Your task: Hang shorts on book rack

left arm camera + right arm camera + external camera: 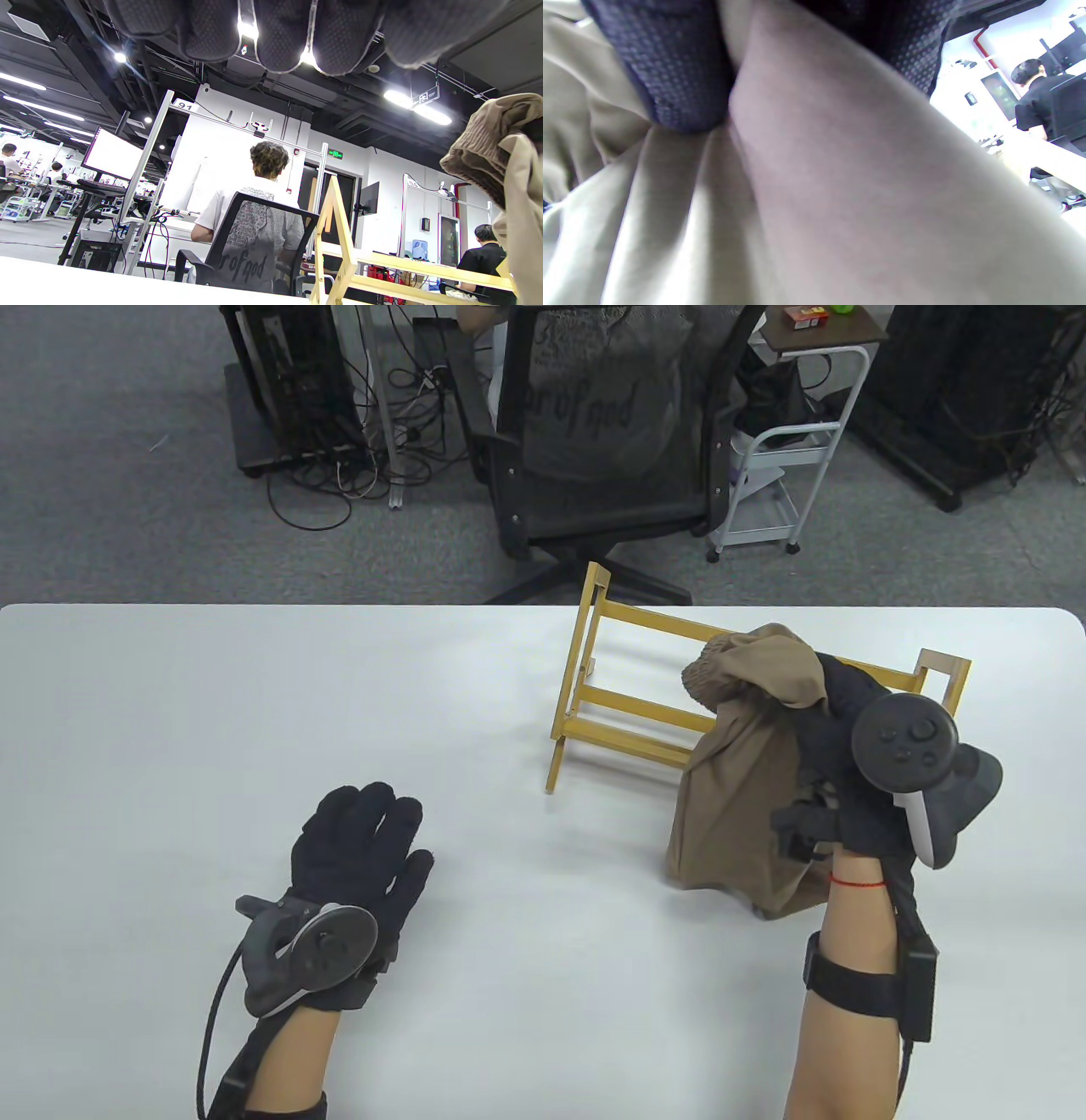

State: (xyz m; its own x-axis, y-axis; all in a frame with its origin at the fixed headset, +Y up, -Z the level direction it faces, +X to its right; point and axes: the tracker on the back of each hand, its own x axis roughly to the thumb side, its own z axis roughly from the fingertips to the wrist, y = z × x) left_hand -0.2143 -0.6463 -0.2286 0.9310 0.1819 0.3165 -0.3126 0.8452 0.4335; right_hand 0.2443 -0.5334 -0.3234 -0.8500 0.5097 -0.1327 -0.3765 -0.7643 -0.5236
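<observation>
The tan shorts hang bunched from my right hand, which grips them near the ribbed waistband, just in front of the book rack's right part. Their lower end touches the table. The yellow wooden book rack stands at the table's far middle-right. In the right wrist view the shorts fill the frame under my gloved fingers. My left hand rests flat and empty on the table, left of the rack. The left wrist view shows the rack and the shorts at the right.
The white table reaches to the far edge just behind the rack. Beyond it stand a black office chair with a seated person, a white cart and cables on the floor.
</observation>
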